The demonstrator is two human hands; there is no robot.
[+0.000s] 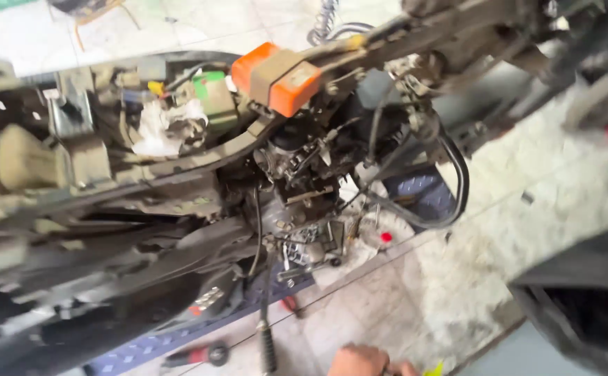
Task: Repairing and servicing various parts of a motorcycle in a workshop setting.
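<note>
A stripped motorcycle frame (178, 174) fills the head view, with its carburettor and engine parts (297, 174) exposed in the middle. An orange box with a tan band (276, 76) sits on the upper frame rail. Only one hand shows, at the bottom edge; it looks like my right hand (363, 362), low over the tiled floor and cut off by the frame. A small yellow piece (435, 369) shows just right of it; whether the hand holds it is unclear. A black-handled screwdriver (267, 345) lies just left of the hand. My left hand is out of sight.
A green part (217, 97) and a white rag (164, 125) sit inside the frame. A black hose (457, 181) loops right of the engine. Loose sockets (311, 247) and a red-handled tool (199, 355) lie on a blue checkered mat (144, 348). Dark bodywork (582, 299) stands lower right.
</note>
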